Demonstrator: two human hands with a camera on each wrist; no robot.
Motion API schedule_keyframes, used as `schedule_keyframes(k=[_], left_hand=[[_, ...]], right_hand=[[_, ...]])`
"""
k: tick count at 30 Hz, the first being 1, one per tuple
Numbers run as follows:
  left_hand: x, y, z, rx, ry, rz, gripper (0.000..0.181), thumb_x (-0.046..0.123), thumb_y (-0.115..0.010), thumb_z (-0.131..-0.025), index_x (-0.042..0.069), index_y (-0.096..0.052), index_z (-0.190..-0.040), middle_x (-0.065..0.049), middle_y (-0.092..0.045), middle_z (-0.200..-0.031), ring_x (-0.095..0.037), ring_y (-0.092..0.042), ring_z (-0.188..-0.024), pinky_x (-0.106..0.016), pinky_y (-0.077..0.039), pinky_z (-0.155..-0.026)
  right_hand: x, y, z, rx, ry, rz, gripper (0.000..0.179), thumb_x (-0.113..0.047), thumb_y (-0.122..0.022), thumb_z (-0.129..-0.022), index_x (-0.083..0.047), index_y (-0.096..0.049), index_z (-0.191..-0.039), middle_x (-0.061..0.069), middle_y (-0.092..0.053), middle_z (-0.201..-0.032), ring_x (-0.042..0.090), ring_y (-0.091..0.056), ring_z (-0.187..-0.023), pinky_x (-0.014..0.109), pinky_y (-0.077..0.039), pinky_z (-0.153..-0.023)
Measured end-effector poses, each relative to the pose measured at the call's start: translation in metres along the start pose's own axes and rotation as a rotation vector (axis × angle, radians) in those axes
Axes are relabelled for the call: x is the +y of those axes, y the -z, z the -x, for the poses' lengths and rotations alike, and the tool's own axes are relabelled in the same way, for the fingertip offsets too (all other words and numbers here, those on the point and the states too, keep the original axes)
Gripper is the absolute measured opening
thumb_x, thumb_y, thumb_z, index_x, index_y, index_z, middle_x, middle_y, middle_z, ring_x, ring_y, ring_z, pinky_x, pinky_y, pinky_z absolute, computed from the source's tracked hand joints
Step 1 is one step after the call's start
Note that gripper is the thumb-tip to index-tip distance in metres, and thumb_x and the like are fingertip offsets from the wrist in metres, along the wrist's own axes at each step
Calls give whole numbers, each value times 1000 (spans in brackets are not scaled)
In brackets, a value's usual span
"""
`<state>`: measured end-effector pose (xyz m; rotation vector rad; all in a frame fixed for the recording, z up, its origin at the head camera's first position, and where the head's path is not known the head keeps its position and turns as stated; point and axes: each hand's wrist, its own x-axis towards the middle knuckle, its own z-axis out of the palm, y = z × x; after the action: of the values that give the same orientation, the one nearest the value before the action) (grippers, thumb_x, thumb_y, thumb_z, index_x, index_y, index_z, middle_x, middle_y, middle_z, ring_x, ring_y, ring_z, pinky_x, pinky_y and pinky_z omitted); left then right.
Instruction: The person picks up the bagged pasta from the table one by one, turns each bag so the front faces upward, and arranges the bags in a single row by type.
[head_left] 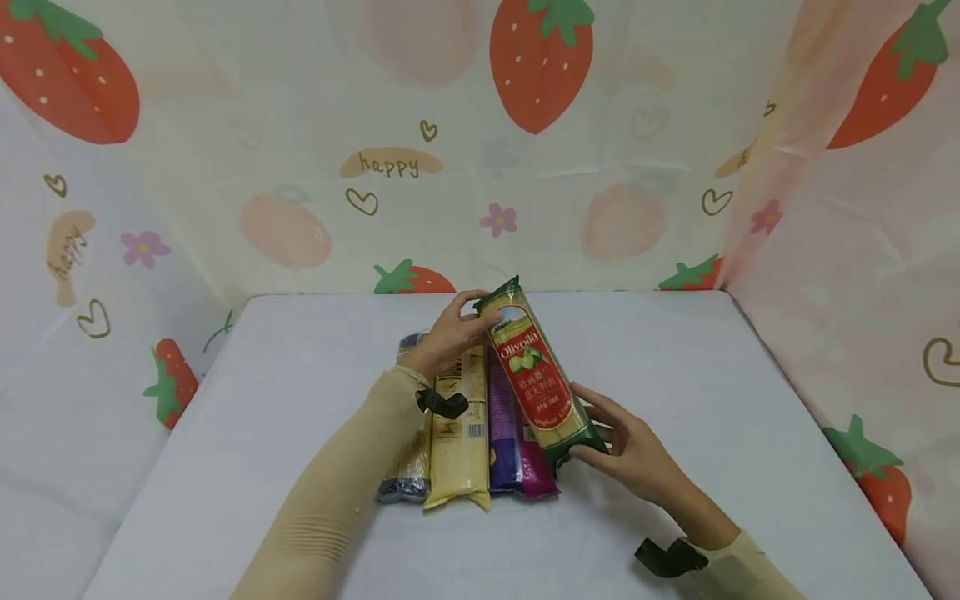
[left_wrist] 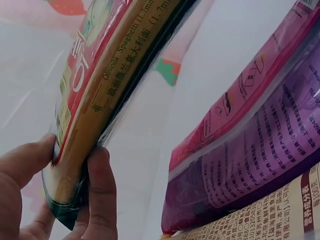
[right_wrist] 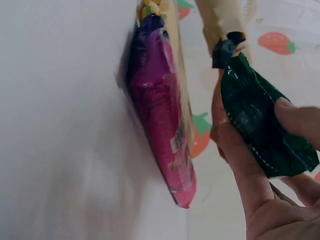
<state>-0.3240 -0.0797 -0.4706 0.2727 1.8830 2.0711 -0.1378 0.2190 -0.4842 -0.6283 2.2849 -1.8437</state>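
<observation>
A spaghetti packet (head_left: 534, 367) with a red label and green ends is held tilted above the table by both hands. At its upper end my left hand (head_left: 459, 333) pinches it, thumb on the label side and fingers behind, as the left wrist view shows on the packet (left_wrist: 107, 75). My right hand (head_left: 637, 450) grips the lower green end (right_wrist: 265, 120) between thumb and fingers. Below and left lie a purple and magenta packet (head_left: 510, 450), a pale yellow packet (head_left: 459, 467) and a silvery dark-ended packet (head_left: 408, 471), side by side. The spaghetti packet partly covers the purple one.
A white-covered table (head_left: 300, 375) carries the packets near its middle. Strawberry-patterned cloth (head_left: 300, 125) stands behind it and along both sides. Dark bands (head_left: 442, 404) are strapped at both wrists over beige sleeves (head_left: 337, 483).
</observation>
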Motion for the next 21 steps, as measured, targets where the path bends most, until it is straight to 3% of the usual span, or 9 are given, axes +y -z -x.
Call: schedule_keyframes(k=[6, 13, 21], left_hand=[[4, -4, -1, 13, 3, -26, 64, 21, -73, -106, 18, -40, -160, -26, -62, -133, -30, -68, -107, -59, -50, -111], [13, -16, -8, -7, -18, -151, 67, 26, -73, -106, 16, -40, -163, -26, -61, -138, -36, -63, -128, -56, -48, -114], [13, -28, -20, 0, -8, -101, 70, 19, -72, -106, 12, -34, -165, -31, -59, -139, -40, -64, -119, -63, -45, -115]], right_hand=[[1, -2, -1, -6, -1, 5, 90, 1, -83, -93, -13, -36, -168, 27, -38, -164, 55, -50, -140, 27, -58, -100], [5, 0, -2, 49, -8, 55, 86, -4, -85, -93, -16, -42, -166, 20, -38, -167, 51, -48, -144, 26, -56, -103], [9, 8, -2, 52, 27, 42, 86, 2, -81, -95, -14, -38, -168, 21, -37, -168, 21, -51, -143, 24, -55, -105]])
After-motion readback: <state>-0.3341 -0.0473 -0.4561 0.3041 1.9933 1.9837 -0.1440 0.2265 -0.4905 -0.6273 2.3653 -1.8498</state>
